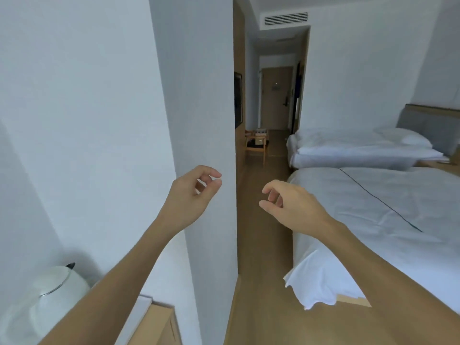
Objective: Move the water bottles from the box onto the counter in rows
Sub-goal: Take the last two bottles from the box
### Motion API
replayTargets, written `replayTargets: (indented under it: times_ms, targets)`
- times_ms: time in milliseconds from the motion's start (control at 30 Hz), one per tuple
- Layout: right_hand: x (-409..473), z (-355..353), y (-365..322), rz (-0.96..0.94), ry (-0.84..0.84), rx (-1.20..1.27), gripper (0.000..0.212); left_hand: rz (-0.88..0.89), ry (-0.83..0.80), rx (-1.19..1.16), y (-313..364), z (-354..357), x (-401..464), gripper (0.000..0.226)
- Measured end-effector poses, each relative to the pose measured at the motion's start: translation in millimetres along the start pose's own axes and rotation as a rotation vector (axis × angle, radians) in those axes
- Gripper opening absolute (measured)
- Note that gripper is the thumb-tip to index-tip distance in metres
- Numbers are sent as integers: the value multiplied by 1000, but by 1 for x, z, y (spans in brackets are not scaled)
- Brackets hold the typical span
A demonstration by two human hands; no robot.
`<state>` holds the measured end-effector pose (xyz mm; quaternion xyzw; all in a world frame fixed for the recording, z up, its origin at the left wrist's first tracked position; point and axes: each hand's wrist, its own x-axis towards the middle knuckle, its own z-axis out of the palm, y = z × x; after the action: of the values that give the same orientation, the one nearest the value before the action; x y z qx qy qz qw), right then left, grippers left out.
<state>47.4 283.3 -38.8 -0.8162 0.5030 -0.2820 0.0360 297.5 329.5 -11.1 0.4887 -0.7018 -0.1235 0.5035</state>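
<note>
Nearest the camera, a white electric kettle is standing at the lower left, and just right of it a corner of a wooden tabletop is showing. No water bottles are sitting on that visible corner, and no box is in view anywhere, so the task's bottles cannot be located from here; I am judging that the moving is either not begun or between trips, with the row-laying left to do as far as this view shows.

Further from the kettle, two bare forearms are reaching forward. The left hand is hanging in front of the white wall corner, its fingers loosely curled and holding nothing. The right hand is hovering over the wooden floor, its fingers likewise relaxed and empty.

Beyond the hands, to the kettle's far right, two beds are lying in white linen: the near bed and the far bed with one pillow. Farthest off, one wooden luggage rack is standing in the hallway before one door, beneath one ceiling vent.
</note>
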Motion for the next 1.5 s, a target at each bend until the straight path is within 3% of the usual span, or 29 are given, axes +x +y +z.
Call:
replayTargets:
  times_ms: [567,1167,1500]
  targets:
    - [211,-2,198,197,52,-141,25,54,-41,1,-104,179,276,9]
    - [493,61,471,123,37,-48,25,13,-85,53,-235,365,548,11]
    - [659,135,594,85,-22,-77,29,-2,-54,101,-350,450,710,18]
